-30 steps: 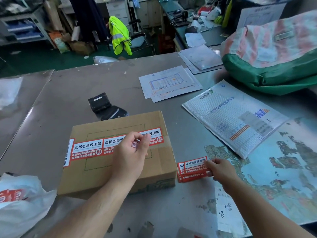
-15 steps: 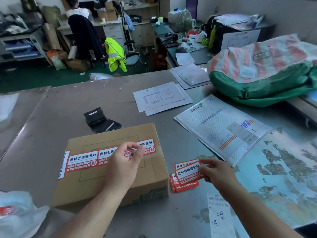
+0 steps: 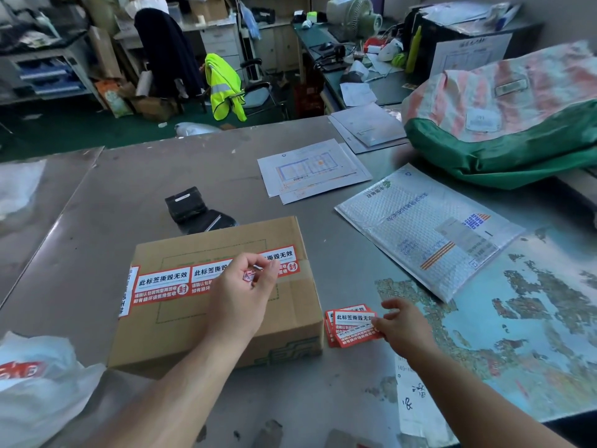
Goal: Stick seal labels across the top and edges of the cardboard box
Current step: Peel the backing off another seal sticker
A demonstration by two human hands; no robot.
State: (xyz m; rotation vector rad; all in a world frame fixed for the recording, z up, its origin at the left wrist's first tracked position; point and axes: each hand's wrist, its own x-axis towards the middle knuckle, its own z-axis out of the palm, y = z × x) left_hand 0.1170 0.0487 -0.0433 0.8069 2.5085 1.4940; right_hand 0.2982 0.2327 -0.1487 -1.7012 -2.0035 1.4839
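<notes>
Near worktop [image 3: 145,195] front edge: cardboard box [image 3: 290,312], label strip [image 3: 161,282] across top and over left edge. Left hand [image 3: 239,299] above it pinches crumpled scrap [image 3: 249,275]. Right hand [image 3: 403,328] pinches label stack [image 3: 350,320] beside box.

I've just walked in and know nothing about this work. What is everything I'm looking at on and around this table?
cardboard box: one, brown, centre of the grey table
seal labels: three showing, red and white, in a row across the box top, one end over its left edge
loose labels: small stack, red and white, right of the box
black device: one, behind the box
printed sheets: a few, white, farther back
bubble mailer: one, silvery white, right
map: one, blue-green, near right
sack: one, pink over green, far right
plastic bag: one, white, near left
vest: one, yellow, in the room behind
left hand: over the box, pinches a crumpled scrap
right hand: pinches the loose labels
</notes>
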